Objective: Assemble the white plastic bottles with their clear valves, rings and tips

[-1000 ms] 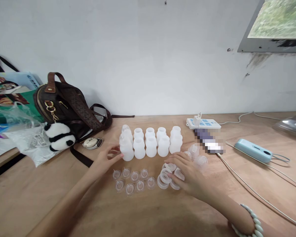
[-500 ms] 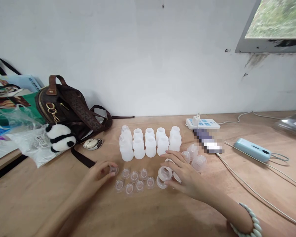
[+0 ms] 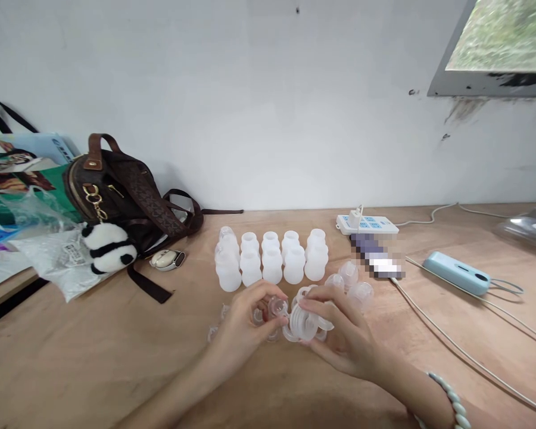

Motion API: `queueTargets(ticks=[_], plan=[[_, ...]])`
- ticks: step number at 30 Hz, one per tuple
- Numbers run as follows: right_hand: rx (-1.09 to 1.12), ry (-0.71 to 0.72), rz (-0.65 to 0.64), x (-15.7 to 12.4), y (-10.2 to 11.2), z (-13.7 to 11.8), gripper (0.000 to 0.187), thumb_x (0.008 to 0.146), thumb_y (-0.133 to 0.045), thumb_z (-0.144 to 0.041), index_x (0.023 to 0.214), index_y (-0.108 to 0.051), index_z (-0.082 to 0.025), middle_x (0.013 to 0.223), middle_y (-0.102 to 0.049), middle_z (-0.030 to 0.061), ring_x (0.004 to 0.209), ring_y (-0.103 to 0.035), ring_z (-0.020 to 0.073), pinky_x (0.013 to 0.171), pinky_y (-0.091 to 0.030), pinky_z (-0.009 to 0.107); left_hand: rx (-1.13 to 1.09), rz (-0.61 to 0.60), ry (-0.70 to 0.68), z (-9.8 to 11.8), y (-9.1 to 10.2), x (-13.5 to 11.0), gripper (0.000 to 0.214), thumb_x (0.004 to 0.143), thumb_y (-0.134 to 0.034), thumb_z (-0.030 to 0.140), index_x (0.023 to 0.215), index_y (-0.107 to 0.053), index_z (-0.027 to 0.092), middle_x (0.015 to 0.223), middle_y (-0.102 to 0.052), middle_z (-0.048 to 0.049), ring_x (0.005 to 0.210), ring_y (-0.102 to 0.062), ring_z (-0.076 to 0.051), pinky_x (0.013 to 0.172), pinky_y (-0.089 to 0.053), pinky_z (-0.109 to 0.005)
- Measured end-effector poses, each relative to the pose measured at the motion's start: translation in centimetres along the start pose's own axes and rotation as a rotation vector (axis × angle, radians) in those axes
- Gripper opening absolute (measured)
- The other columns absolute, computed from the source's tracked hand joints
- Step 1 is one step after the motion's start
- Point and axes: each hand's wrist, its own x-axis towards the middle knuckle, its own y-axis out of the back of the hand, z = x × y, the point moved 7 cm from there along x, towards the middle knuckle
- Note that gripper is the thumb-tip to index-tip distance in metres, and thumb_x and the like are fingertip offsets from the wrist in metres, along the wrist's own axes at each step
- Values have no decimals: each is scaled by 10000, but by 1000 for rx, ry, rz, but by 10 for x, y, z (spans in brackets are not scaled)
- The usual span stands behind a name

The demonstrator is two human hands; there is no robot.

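Observation:
My left hand is closed, pinching a clear bottle nipple between thumb and fingers. Against it, my right hand grips a translucent white screw ring tilted on its side. The nipple's tip is at the ring's left edge; whether it has entered the ring I cannot tell. More rings lie under and behind the right hand, partly hidden. Other clear nipples on the table are mostly covered by the left hand. Behind both hands stand two rows of frosted white bottles.
Clear dome caps lie right of the bottles. A phone on a cable, a power strip and a light blue device are farther right. On the left sit a brown backpack, a panda plush and a mouse.
My left hand has moved right with a nipple from the left end of the group. My right hand has taken hold of a ring and turned it on its side toward the left hand.

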Motion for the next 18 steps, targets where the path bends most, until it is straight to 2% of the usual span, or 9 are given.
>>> queueTargets(ticks=[4,11,14,18], plan=[[-68,-14,-25,2,-6,-1,521,927,-588,-156,1412,-435,-267,1107,-603,114,965,-640,257,778,-588,408,-59,-15,48,-7,-13,-3,184,763,-685,153,933,-682,224,847,-710,-8,739,-630,-172,683,-515,-279],[-117,-93,-36,3,-13,8,439,948,-546,-177,1378,-497,-253,1088,-611,115,944,-655,256,745,-598,400,-222,-83,134,-15,-22,-9,372,784,-696,224,1149,-623,227,942,-749,-58,862,-697,-222,810,-572,-362],[-116,-96,-47,4,-14,8,411,947,-557,-182,1351,-507,-240,1084,-628,116,939,-664,254,754,-599,392,-277,-81,155,-19,-22,-9,370,778,-713,248,1136,-624,217,927,-748,-63,859,-695,-224,817,-572,-371],[-36,-85,-47,6,-14,6,295,934,-623,-215,1214,-533,-219,1072,-655,111,958,-669,256,780,-591,388,-326,-31,205,-24,-20,-9,379,731,-769,258,1083,-641,202,911,-749,-60,835,-690,-217,794,-563,-351]])
